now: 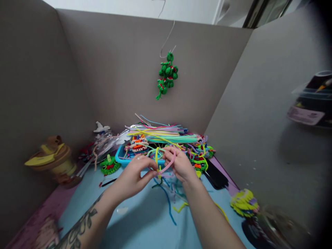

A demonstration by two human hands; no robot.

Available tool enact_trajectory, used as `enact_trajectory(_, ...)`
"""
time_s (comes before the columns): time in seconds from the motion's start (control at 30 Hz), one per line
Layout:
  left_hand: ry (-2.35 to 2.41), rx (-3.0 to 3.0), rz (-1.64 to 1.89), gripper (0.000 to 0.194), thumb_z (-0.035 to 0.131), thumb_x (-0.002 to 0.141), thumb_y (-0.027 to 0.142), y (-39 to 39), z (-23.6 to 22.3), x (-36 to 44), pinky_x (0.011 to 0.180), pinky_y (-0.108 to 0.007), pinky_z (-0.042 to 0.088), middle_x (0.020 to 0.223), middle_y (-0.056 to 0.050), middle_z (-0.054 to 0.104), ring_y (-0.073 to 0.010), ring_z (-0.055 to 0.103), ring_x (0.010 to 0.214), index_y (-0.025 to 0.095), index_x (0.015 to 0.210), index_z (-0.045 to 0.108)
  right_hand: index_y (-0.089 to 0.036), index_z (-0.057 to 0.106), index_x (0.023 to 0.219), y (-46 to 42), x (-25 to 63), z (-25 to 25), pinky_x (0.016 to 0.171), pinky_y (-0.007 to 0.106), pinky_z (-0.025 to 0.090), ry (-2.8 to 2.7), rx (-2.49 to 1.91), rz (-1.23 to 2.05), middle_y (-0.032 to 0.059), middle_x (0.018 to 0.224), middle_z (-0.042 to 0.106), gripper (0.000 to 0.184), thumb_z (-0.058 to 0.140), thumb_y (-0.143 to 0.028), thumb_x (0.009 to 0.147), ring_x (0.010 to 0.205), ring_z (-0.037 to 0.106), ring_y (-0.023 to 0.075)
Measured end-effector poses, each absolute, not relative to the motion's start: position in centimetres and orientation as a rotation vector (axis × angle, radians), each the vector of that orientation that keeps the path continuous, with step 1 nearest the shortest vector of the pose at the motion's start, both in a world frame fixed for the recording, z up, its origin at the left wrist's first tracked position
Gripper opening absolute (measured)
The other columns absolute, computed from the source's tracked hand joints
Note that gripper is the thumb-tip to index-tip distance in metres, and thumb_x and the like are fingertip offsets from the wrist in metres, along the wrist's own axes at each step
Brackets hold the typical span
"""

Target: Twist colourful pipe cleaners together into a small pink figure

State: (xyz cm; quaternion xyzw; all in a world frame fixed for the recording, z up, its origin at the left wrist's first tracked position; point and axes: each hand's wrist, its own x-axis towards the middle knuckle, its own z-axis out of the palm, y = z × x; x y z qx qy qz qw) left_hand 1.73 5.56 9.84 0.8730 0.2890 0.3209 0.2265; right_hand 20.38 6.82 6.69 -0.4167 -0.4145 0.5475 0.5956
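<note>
My left hand (pixel 141 168) is closed in a pinch at the lower end of a bundle of bent pipe cleaners. In it, a pink pipe cleaner (pixel 170 165) curves toward the right, and a yellow pipe cleaner (pixel 156 157) stands in a narrow loop. My right hand (pixel 182 165) closes its fingers around the upper part of the pink curve, where a pale green strand also runs. Some fingertips of the right hand are hidden behind the strands. Below the hands, a blue pipe cleaner (pixel 169 204) and a bent yellow piece (pixel 181 207) show over the light blue mat (pixel 137 221).
Behind the hands sits a blue tray (pixel 119 155), with a heap of pipe cleaners (pixel 166 133) beyond. A green fuzzy figure (pixel 109 165) is at left, a black phone-like slab (pixel 215 175) at right. Green ornaments (pixel 168 74) hang before the grey partition (pixel 124 69).
</note>
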Motion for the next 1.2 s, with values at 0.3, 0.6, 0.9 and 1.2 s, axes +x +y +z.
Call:
enact_trajectory(0.3, 1.163, 1.803, 1.318, 0.024, 0.055, 0.086, 0.039, 7.1, 9.5, 1.0, 0.081, -0.03, 0.047, 0.096, -0.006, 0.071, -0.0202, 0.064, 0.09, 0.018, 0.091, 0.065, -0.015, 0.066, 0.076, 6.6, 20.3, 7.0, 0.043, 0.021, 0.033, -0.884, -0.965, 1.337, -0.0039, 0.055, 0.057, 0.036, 0.08, -0.042, 0.056, 0.042, 0.038, 0.005)
enact_trajectory(0.6, 0.887, 1.397, 0.824, 0.038, 0.063, 0.078, 0.05, 8.5, 8.1, 0.7, 0.075, -0.03, 0.046, 0.092, -0.006, 0.069, -0.0183, 0.062, 0.084, 0.016, 0.093, 0.066, -0.015, 0.068, 0.079, 5.9, 19.8, 6.6, 0.042, 0.02, 0.031, -1.131, -0.927, 1.544, -0.0037, 0.059, 0.056, 0.031, 0.077, -0.04, 0.065, 0.043, 0.041, 0.0048)
enact_trajectory(0.9, 0.784, 1.405, 0.78, 0.036, 0.063, 0.08, 0.048, 8.1, 8.1, 0.9, 0.065, -0.024, 0.04, 0.08, -0.001, 0.06, -0.0124, 0.053, 0.071, 0.016, 0.096, 0.063, -0.015, 0.071, 0.082, 5.9, 20.0, 6.4, 0.047, 0.02, 0.033, -1.303, -1.023, 1.378, -0.0017, 0.063, 0.057, 0.027, 0.072, -0.039, 0.071, 0.05, 0.044, 0.0074)
enact_trajectory(1.2, 0.743, 1.174, 0.771, 0.042, 0.079, 0.065, 0.038, 7.9, 8.0, 1.4, 0.065, -0.025, 0.042, 0.078, -0.003, 0.066, -0.0147, 0.061, 0.073, 0.016, 0.093, 0.058, -0.018, 0.071, 0.082, 5.8, 20.1, 6.7, 0.061, 0.026, 0.044, -1.483, -1.036, 1.247, 0.002, 0.074, 0.067, 0.024, 0.07, -0.039, 0.073, 0.064, 0.059, 0.014)
